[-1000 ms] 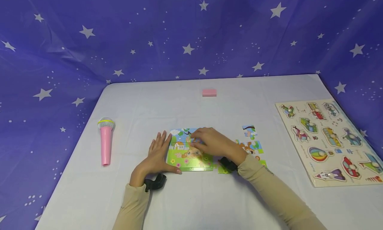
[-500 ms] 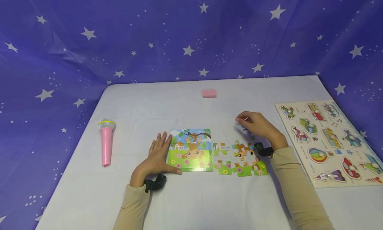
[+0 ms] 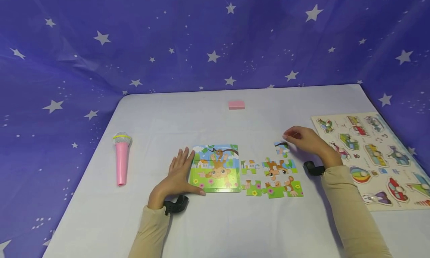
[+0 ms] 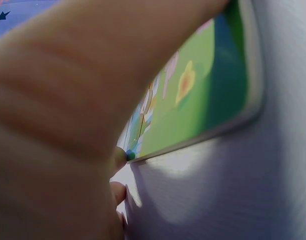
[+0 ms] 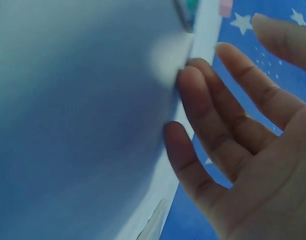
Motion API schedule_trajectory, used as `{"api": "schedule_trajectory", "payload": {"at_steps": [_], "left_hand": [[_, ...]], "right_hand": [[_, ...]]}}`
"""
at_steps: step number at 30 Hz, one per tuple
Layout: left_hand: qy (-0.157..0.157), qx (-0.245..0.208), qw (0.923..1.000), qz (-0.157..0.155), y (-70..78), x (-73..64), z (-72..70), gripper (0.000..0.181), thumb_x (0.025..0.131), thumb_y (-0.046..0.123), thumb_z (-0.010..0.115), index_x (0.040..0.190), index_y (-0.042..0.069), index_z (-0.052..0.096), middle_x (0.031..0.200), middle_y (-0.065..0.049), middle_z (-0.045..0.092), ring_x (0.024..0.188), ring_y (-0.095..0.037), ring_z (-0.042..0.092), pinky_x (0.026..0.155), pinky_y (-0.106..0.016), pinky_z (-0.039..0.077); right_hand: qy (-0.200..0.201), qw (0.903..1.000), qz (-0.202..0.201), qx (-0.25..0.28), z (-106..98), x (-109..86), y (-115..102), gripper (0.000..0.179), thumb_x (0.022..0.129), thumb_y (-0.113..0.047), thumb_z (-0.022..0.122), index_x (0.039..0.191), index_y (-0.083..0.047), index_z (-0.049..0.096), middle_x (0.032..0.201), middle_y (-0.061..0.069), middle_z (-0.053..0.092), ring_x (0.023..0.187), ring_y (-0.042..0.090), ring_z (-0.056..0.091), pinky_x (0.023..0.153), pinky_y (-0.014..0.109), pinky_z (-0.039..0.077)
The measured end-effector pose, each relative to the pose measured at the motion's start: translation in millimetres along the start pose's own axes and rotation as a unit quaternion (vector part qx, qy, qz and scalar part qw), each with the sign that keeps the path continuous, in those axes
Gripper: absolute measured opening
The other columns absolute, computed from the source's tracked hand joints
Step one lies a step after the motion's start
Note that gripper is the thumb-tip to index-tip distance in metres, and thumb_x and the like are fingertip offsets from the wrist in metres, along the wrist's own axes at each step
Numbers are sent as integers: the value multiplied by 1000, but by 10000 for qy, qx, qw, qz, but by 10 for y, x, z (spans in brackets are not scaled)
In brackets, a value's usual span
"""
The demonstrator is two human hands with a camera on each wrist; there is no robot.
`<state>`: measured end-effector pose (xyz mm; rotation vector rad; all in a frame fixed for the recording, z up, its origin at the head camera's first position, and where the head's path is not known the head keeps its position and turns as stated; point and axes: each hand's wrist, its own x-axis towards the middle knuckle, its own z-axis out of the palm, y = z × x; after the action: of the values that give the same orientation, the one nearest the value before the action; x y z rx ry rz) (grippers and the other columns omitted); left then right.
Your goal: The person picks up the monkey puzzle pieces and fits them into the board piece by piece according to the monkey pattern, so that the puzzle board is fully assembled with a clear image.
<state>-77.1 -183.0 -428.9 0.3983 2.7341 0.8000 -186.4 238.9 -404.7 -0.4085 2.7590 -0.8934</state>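
A square jigsaw board (image 3: pixel 216 176) with a monkey picture lies flat near the middle of the table in the head view. My left hand (image 3: pixel 178 176) rests along its left edge, fingers spread and thumb at the lower corner; the left wrist view shows the board's edge (image 4: pixel 192 141) close to that hand. To the board's right lie several loose jigsaw pieces (image 3: pixel 277 170). One jigsaw piece with a branch (image 3: pixel 281 150) sits above the others. My right hand (image 3: pixel 307 140) hovers beside it, holding nothing; its fingers (image 5: pixel 197 100) are loosely bent and apart from the thumb.
A pink toy microphone (image 3: pixel 121 159) lies at the left. Near the back is a small pink block (image 3: pixel 236 105). A wooden vehicle peg puzzle (image 3: pixel 362 176) covers the right side, partly behind my right forearm. A starry purple backdrop (image 3: pixel 188 38) encloses the table.
My right hand has left the jigsaw board and moved rightward, passing over the branch piece to its right side. My left hand has stayed at the board's edge.
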Motion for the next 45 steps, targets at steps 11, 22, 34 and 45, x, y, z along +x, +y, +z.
{"api": "schedule_trajectory", "payload": {"at_steps": [11,22,34,45], "left_hand": [[-16,-8,10000,11,-1,9,-3,132,49,57,81,147,8,6,153,-14,-7,140,-33,-14,112,-53,-6],[16,-26,10000,33,11,20,4,132,49,56,81,147,7,7,154,-14,-6,140,-33,-13,112,-52,-6],[-2,-42,10000,51,9,11,17,131,50,54,81,147,7,6,153,-15,-6,140,-34,-13,112,-53,-6],[52,-30,10000,29,-3,-6,25,131,50,56,81,147,9,6,154,-12,-6,141,-32,-13,112,-52,-6]], "right_hand": [[-631,9960,-338,-541,73,-173,-81,57,82,-36,65,124,-1,48,122,24,42,111,37,40,93,57,35],[-90,9917,-574,-1150,206,-301,-171,48,84,-26,63,120,3,50,121,24,43,111,40,41,90,57,37],[298,9937,-474,-972,256,-296,-162,44,81,-24,68,111,2,50,109,20,53,100,34,49,85,50,41],[434,9943,-883,-418,298,-291,-156,42,78,-12,70,114,-5,50,84,8,56,68,14,44,60,24,37]]}}
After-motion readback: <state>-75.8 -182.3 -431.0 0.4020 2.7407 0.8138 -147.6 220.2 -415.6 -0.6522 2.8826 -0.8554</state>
